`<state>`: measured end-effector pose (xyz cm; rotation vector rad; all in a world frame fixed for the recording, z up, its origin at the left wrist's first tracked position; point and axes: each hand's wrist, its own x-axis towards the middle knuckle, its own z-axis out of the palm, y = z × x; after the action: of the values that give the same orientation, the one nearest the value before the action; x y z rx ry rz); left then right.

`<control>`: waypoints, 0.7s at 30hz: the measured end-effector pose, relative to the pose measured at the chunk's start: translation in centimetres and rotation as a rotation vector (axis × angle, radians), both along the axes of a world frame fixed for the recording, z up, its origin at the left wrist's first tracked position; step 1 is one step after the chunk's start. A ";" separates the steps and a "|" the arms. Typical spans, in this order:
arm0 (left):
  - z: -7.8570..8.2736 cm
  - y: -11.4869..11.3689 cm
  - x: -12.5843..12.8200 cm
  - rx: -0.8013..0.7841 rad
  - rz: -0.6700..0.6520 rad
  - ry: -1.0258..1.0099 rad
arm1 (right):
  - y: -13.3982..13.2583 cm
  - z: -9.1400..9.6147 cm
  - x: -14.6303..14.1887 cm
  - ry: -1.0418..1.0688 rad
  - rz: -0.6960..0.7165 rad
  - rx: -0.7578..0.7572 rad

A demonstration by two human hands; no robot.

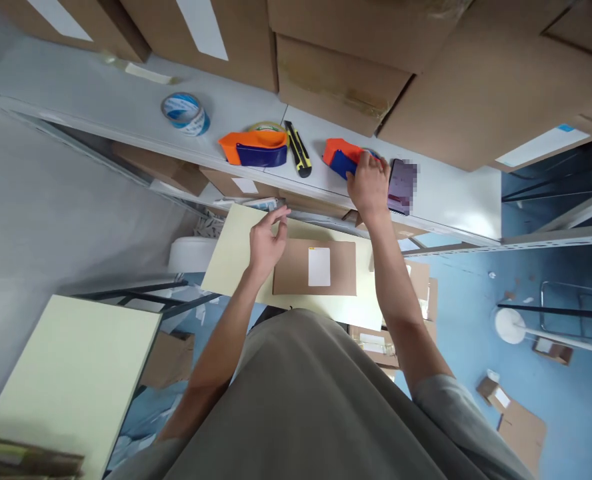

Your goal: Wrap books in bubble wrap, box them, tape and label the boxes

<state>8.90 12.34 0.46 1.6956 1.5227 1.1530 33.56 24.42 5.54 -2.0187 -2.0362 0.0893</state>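
Note:
My right hand [369, 185] reaches up to the grey shelf, its fingers closed over an orange and blue tape dispenser [340, 157], which it partly hides. A phone [401, 187] lies just right of that hand. My left hand [269, 241] hovers by the left end of a closed cardboard box [293, 268], holding nothing, with its fingers stretched out and thumb apart. The box bears a white label [319, 267] and rests on a pale yellow board [233, 243] in front of my body.
On the shelf [126, 120] are a blue and white tape roll [186, 115], a second tape dispenser [256, 148] and a yellow-black box cutter [299, 150]. Large cartons [336, 80] line its back. A pale table [76, 373] stands at lower left. Boxes [521, 427] lie on the blue floor.

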 end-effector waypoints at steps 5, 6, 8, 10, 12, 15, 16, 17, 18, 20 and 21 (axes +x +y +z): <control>-1.6 -1.5 2.6 -0.080 -0.050 -0.039 | -2.9 1.0 3.5 0.027 0.054 0.052; -1.9 -2.0 2.7 -0.099 -0.057 -0.033 | -3.8 1.8 4.5 0.018 0.026 0.071; -2.8 -3.1 2.5 -0.141 -0.056 -0.003 | -5.9 3.2 7.5 -0.010 -0.061 0.098; -4.1 -4.2 1.7 -0.190 -0.021 0.039 | -7.4 3.8 11.7 -0.047 -0.189 0.106; -5.7 -5.4 0.9 -0.235 0.026 0.073 | -8.1 3.1 16.3 -0.084 -0.361 0.094; -8.2 -7.1 0.0 -0.278 0.069 0.129 | -8.3 0.7 21.8 -0.066 -0.499 0.063; -8.9 -7.6 -0.1 -0.287 0.085 0.157 | -8.6 -0.1 22.8 -0.054 -0.506 0.089; -9.6 -8.2 -0.3 -0.296 0.109 0.183 | -9.2 -0.9 23.2 -0.042 -0.498 0.138; -10.3 -8.8 -0.5 -0.305 0.143 0.202 | -10.2 -1.7 23.2 -0.025 -0.480 0.201; -11.6 -10.1 -1.1 -0.336 0.238 0.190 | -13.2 -3.1 21.9 0.059 -0.430 0.314; -12.3 -10.8 -1.5 -0.374 0.288 0.153 | -15.1 -3.8 20.8 0.159 -0.415 0.325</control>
<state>7.38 1.51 -11.85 1.3689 1.9860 0.8162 54.31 9.28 1.71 -2.0949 -1.3992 -0.1488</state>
